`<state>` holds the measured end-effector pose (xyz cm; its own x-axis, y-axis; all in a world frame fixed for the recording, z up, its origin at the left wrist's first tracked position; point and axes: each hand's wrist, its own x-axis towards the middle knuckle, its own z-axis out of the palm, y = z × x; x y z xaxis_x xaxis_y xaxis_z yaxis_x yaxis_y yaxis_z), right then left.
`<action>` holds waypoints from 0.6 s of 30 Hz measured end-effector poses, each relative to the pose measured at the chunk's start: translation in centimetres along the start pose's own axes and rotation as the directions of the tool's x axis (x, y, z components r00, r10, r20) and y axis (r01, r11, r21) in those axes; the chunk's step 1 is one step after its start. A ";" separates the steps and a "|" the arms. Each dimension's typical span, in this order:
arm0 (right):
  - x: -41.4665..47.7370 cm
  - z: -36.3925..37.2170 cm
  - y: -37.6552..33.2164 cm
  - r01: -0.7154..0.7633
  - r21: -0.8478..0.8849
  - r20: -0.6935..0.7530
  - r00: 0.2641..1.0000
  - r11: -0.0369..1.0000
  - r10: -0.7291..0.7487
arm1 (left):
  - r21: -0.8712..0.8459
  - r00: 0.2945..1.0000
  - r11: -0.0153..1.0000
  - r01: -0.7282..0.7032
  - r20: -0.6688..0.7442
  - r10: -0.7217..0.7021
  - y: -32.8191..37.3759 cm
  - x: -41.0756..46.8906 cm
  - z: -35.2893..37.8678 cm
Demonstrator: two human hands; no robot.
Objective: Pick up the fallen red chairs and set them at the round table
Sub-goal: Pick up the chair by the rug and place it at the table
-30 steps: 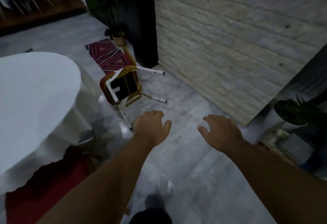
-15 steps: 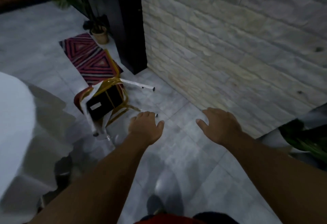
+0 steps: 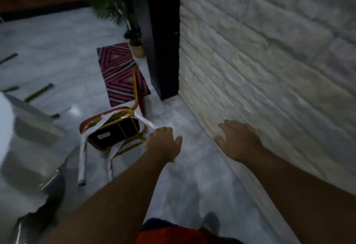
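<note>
A fallen red chair [image 3: 113, 130] with a gold frame and white-wrapped legs lies on the marble floor, its black seat underside turned toward me. My left hand [image 3: 163, 141] reaches out palm down with fingers apart, its fingertips over the end of one chair leg; whether they touch is unclear. My right hand [image 3: 238, 140] hovers open to the right, near the foot of the stone wall, holding nothing. The round table's white cloth [image 3: 21, 139] hangs at the left edge.
A pale stone wall [image 3: 269, 60] runs along the right, ending at a dark pillar [image 3: 161, 37]. A striped pink rug [image 3: 121, 74] and a potted plant [image 3: 134, 45] lie beyond the chair. Dark strips [image 3: 38, 92] lie on the floor at left.
I have come closer to the chair. My left hand has moved up to the chair's leg. The table has slid further off to the left.
</note>
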<state>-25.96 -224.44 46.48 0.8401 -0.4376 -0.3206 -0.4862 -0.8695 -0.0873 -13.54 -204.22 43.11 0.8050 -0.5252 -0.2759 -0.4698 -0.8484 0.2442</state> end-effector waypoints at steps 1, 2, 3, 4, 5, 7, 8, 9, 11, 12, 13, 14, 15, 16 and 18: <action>2.2 -0.9 0.5 0.025 -0.007 0.006 1.000 1.000 -0.025 | -0.013 1.000 1.000 0.021 -0.021 -0.021 0.8 1.6 -0.5; 4.3 -1.7 1.1 0.047 -0.013 0.013 0.999 0.999 -0.047 | -0.019 0.999 0.999 0.044 -0.028 -0.045 1.5 3.0 -0.9; 6.4 -2.4 1.4 0.072 -0.025 0.015 0.997 0.997 -0.072 | -0.019 0.998 0.998 0.063 -0.030 -0.064 2.1 4.5 -1.2; 8.5 -2.9 1.6 0.099 -0.037 0.014 0.995 0.994 -0.098 | -0.019 0.996 0.997 0.078 -0.028 -0.079 2.4 5.9 -1.5; 10.4 -3.4 1.6 0.126 -0.043 0.016 0.992 0.991 -0.126 | -0.022 0.995 0.995 0.093 -0.026 -0.094 2.6 7.3 -1.7; 14.4 -4.0 1.2 0.179 -0.052 0.025 0.984 0.982 -0.178 | -0.033 0.991 0.991 0.131 -0.030 -0.132 2.4 10.3 -2.1; 16.4 -4.4 0.7 0.204 -0.063 0.034 0.979 0.977 -0.202 | -0.039 0.987 0.987 0.158 -0.027 -0.159 2.1 12.0 -2.4; 18.6 -4.8 0.2 0.227 -0.072 0.044 0.974 0.971 -0.224 | -0.050 0.983 0.982 0.181 -0.025 -0.183 1.7 13.8 -2.7; 23.0 -5.3 -0.9 0.265 -0.083 0.061 0.963 0.961 -0.261 | -0.066 0.975 0.974 0.217 -0.030 -0.219 0.5 17.7 -3.1; 25.3 -5.5 -1.6 0.280 -0.083 0.067 0.959 0.956 -0.275 | -0.082 0.971 0.968 0.235 -0.033 -0.239 -0.2 19.8 -3.2; 27.4 -5.7 -2.2 0.291 -0.083 0.072 0.956 0.953 -0.285 | -0.104 0.965 0.962 0.254 -0.041 -0.259 -1.0 21.8 -3.3; 29.6 -6.0 -2.9 0.295 -0.082 0.081 0.954 0.952 -0.289 | -0.130 0.959 0.954 0.271 -0.044 -0.279 -2.0 23.9 -3.4; 31.9 -6.5 -3.6 0.297 -0.083 0.098 0.952 0.951 -0.289 | -0.156 0.953 0.943 0.293 -0.037 -0.302 -3.0 26.1 -3.5; 34.0 -7.0 -4.3 0.301 -0.083 0.117 0.950 0.950 -0.290 | -0.177 0.944 0.931 0.319 -0.023 -0.328 -3.9 28.0 -3.5; 37.8 -8.3 -5.6 0.316 -0.091 0.153 0.941 0.944 -0.300 | -0.205 0.928 0.909 0.364 -0.008 -0.373 -5.5 30.9 -3.9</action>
<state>10.55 -238.03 42.66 0.9000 -0.1156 -0.4203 -0.1716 -0.9803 -0.0979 15.28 -215.51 36.88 0.9250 -0.1703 -0.3398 -0.0598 -0.9480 0.3125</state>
